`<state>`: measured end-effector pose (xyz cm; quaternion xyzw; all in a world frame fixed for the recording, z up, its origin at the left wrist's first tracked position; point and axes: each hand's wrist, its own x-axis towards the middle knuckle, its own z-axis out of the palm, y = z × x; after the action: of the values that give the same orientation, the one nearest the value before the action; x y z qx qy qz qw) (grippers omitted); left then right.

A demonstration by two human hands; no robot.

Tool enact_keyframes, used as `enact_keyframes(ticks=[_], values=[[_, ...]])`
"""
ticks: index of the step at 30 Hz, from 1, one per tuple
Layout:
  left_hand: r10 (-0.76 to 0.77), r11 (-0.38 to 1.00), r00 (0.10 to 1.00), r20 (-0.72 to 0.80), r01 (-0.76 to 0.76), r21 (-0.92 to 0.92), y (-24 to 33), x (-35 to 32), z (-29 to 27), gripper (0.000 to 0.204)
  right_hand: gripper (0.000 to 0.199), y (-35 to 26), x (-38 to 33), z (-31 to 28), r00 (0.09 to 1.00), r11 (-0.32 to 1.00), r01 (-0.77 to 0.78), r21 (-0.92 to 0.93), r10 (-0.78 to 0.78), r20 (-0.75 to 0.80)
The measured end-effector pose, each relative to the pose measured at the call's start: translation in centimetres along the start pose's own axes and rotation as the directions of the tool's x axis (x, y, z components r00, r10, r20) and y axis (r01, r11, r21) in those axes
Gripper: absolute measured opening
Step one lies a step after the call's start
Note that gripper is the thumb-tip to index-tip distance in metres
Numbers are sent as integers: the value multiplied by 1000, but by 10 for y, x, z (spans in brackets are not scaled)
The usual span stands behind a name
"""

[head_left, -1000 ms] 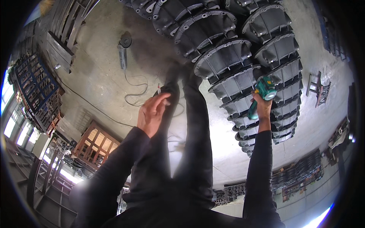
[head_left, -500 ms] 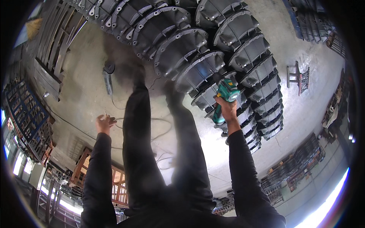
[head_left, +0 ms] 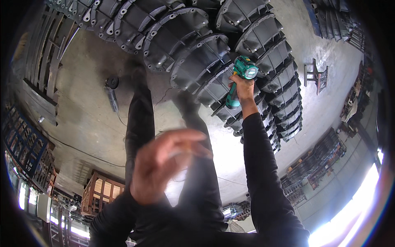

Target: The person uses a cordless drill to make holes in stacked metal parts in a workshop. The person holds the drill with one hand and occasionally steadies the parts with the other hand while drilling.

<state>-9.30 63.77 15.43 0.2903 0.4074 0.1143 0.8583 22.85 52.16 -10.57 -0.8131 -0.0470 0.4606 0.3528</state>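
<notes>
My right hand (head_left: 244,88) is closed around the grip of a green and black cordless drill (head_left: 246,68). The drill is held over the rows of dark metal housings (head_left: 201,59), bell-shaped castings with ribs and bolt holes in their flanges. Whether its front end touches a casting is hidden behind its body. Close to the camera and in front of my legs, my left hand (head_left: 162,162) is raised and smeared by motion. Its fingers look bent, but I cannot make out whether anything is between them.
An angle grinder (head_left: 111,94) with a cord lies on the concrete floor at left. Wooden pallets (head_left: 47,61) stand beyond it, and a blue metal rack (head_left: 25,140) is at far left. A small metal stand (head_left: 316,76) sits on the right. A brown wooden crate (head_left: 101,192) is behind, lower left.
My left hand has come up and to the right, from low at the left to close before the camera. My right hand has shifted slightly up with the drill still in it.
</notes>
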Motion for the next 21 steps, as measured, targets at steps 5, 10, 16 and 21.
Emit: enact_keyframes(ticks=[5, 10, 16, 21], values=[[250, 808, 950, 188, -97, -581, 29, -8, 28, 63, 22, 2, 3, 12, 998, 999, 5, 44, -2, -66], [249, 614, 905, 345, 128, -779, 54, -22, 29, 80, 23, -3, 4, 6, 997, 997, -76, 8, 77, -16], [304, 560, 905, 298, 84, -824, 59, -16, 29, 64, 28, -22, 8, -6, 984, 984, -179, -20, 180, 8], [300, 588, 924, 237, 16, -808, 60, -16, 26, 52, 26, -26, 11, -9, 986, 983, -161, -83, 164, 28]])
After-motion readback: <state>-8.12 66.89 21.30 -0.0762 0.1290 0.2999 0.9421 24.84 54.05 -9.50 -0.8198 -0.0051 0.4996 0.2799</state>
